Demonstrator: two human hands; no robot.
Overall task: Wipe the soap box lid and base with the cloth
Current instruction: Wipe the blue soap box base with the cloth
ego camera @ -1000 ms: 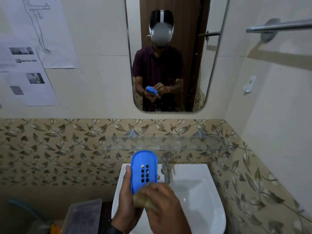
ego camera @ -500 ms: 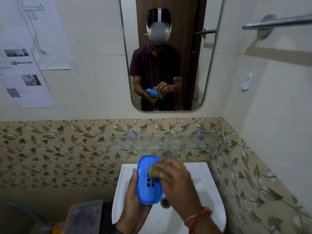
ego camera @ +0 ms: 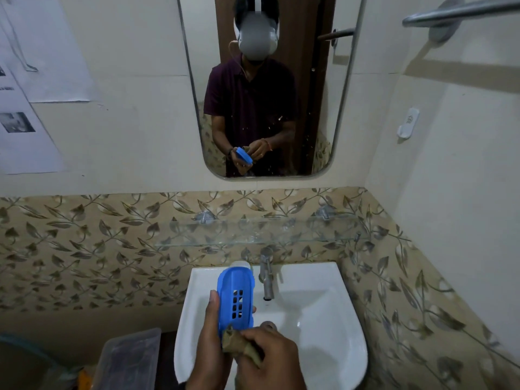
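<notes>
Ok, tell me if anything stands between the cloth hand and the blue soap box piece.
Nothing visible does. The right hand holds the cloth directly against the near end of the blue soap box piece, which the left hand grips over the sink.

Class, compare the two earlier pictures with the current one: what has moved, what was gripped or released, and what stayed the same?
The right hand, holding the cloth, slid from the slotted middle of the blue soap box piece back down to its near end. Nothing was newly gripped or released. The left hand still grips the piece over the sink.
</notes>
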